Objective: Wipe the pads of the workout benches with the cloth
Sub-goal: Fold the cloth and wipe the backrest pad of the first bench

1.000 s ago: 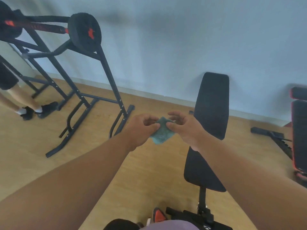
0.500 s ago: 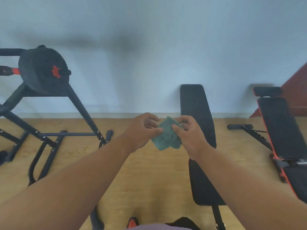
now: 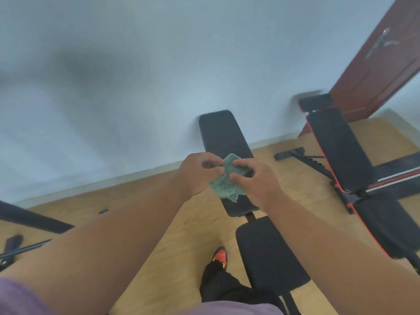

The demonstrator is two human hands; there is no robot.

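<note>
A small green cloth (image 3: 227, 185) hangs in the air between both hands. My left hand (image 3: 196, 175) pinches its left edge and my right hand (image 3: 255, 181) pinches its right side. Directly beneath them stands a black workout bench with a long back pad (image 3: 223, 135) leaning toward the wall and a seat pad (image 3: 268, 253) nearer to me. A second bench with red trim has its back pad (image 3: 338, 148) at the right, a small head pad (image 3: 316, 102) above it and a lower pad (image 3: 384, 223) in front.
The floor is light wood (image 3: 159, 223) and a pale wall (image 3: 159, 76) runs close behind the benches. A dark red door (image 3: 375, 64) stands at the upper right. Black frame bars (image 3: 34, 220) of another machine lie at the left. My shoe (image 3: 219, 256) is beside the seat pad.
The view has swung right and tilted; the weight rack has left the frame and both benches are closer. My hands have kept hold of the cloth and spread it a little.
</note>
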